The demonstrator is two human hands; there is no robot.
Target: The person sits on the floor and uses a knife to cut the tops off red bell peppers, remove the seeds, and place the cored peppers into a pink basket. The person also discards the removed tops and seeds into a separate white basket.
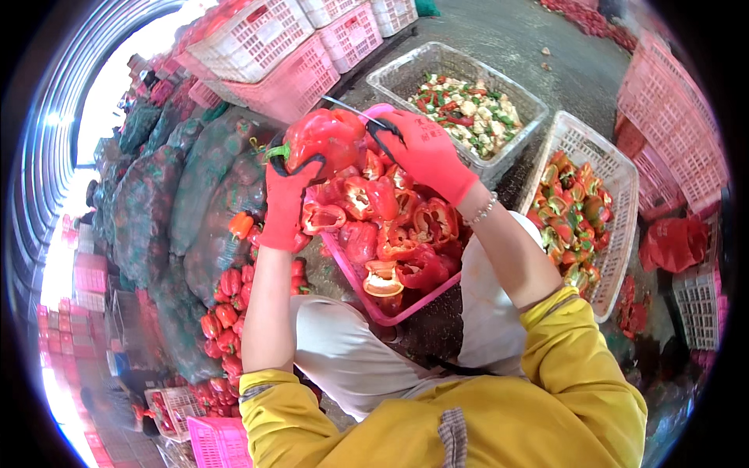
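A whole red bell pepper (327,139) with a green stem rests in my left hand (287,196), which wears a red work glove with black fingertips. My right hand (415,146), gloved the same way, grips a thin knife (351,108) whose blade points up and to the left, close beside the pepper. Below both hands a pink plastic crate (357,286) stands between my knees, heaped with cut red pepper pieces (380,216). Some show pale ribs and hollow insides.
A translucent crate (386,82) holds cores and trimmings. Right of it, a white crate (623,216) contains cut pepper pieces. Whole red peppers (225,316) lie at left beside full mesh sacks (146,205). Stacked crates (292,76) rise at the back; others (673,117) stand far right.
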